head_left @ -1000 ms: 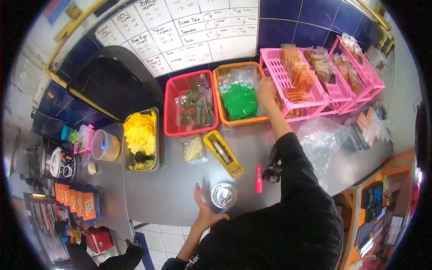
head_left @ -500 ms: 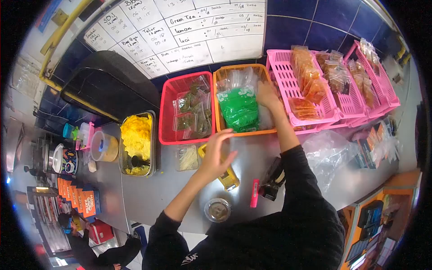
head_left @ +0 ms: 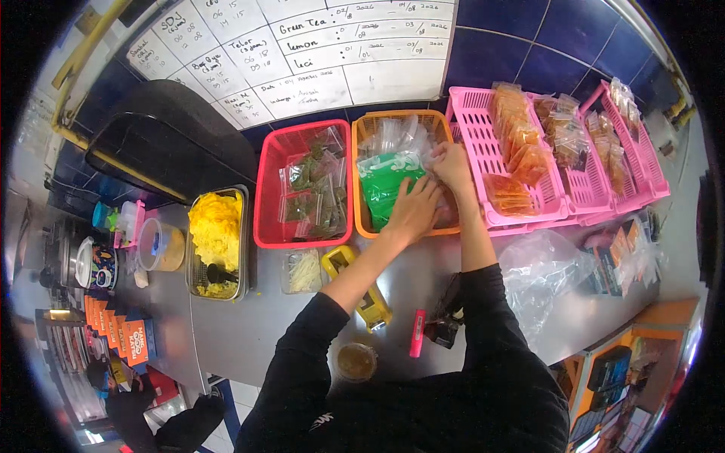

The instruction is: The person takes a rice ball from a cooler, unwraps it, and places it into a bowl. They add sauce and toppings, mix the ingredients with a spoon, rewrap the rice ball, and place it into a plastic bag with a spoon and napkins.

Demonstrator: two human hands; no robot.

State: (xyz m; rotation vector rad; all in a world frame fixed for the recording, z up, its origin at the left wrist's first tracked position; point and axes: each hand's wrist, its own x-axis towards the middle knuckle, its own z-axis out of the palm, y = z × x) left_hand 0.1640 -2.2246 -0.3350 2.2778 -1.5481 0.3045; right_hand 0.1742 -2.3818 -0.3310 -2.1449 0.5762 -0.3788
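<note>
Both hands are working inside the orange plastic basket (head_left: 368, 128): left hand (head_left: 413, 210) is resting flat on the green-filled clear bags (head_left: 383, 187), right hand (head_left: 451, 167) just beside. Fingertips are hiding among the bags, so I cannot tell what either is gripping.

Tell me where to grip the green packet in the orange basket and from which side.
Grip the green packet by its upper edge, probably coming from above: it lies packed in the orange basket, whose walls block the sides. The left hand and right hand are already in the basket beside it.
</note>
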